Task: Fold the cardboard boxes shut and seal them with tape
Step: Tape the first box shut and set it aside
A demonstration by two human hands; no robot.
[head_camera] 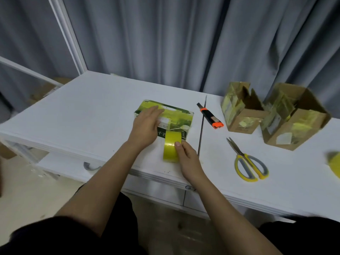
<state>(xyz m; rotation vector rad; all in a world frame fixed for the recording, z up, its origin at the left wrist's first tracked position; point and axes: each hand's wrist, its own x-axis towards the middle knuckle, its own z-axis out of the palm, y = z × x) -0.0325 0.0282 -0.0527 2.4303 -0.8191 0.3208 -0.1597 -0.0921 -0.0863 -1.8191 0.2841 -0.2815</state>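
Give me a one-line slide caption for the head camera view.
Left hand steadies a green box while the right hand pulls yellow tape roll.

Bare white table (88, 107) left of green box (176, 116), open passage there, right side crowded by utility knife (209, 115), scissors (246, 162), two open cardboard boxes (241, 115) (292, 124), curtain (165, 43) closing off behind

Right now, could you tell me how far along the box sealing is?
Done: the green box is folded shut. In hand: the left hand presses its top while the right hand holds the yellow tape roll against its near side, tape running onto it. Left: two brown boxes on the right stand open; the scissors and utility knife lie unused.
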